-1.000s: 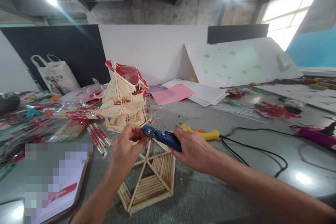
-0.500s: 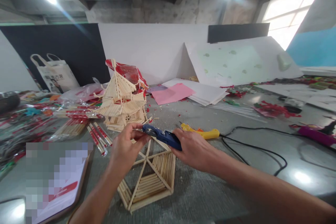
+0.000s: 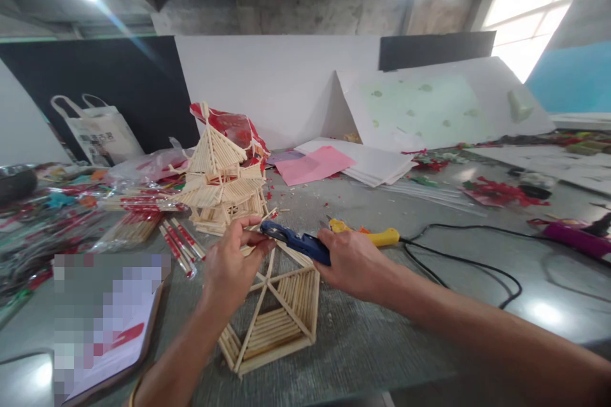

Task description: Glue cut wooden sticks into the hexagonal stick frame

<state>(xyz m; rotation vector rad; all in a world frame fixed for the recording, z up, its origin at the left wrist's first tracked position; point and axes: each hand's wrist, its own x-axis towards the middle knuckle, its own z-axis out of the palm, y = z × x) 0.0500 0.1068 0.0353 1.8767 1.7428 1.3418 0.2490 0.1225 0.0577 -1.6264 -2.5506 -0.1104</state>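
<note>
My left hand (image 3: pixel 232 265) pinches a thin wooden stick (image 3: pixel 260 220) just above a flat hexagonal panel of glued sticks (image 3: pixel 277 318) lying on the grey table (image 3: pixel 382 343). My right hand (image 3: pixel 351 264) grips a blue cutter (image 3: pixel 296 241), whose jaws meet the stick beside my left fingertips. Behind both hands stands a stick-built pagoda model (image 3: pixel 222 184).
A yellow-handled tool (image 3: pixel 372 236) and a black cable (image 3: pixel 468 267) lie to the right. Red-wrapped chopstick bundles (image 3: pixel 176 241) and plastic bags crowd the left. A clipboard with paper (image 3: pixel 109 337) sits near left. Pink paper (image 3: pixel 312 165), white boards and a purple glue gun (image 3: pixel 575 238) lie farther back.
Both hands and the cutter stay together at the stick above the hexagon; the view has shifted slightly, and my left fingers have closed tighter on the stick.
</note>
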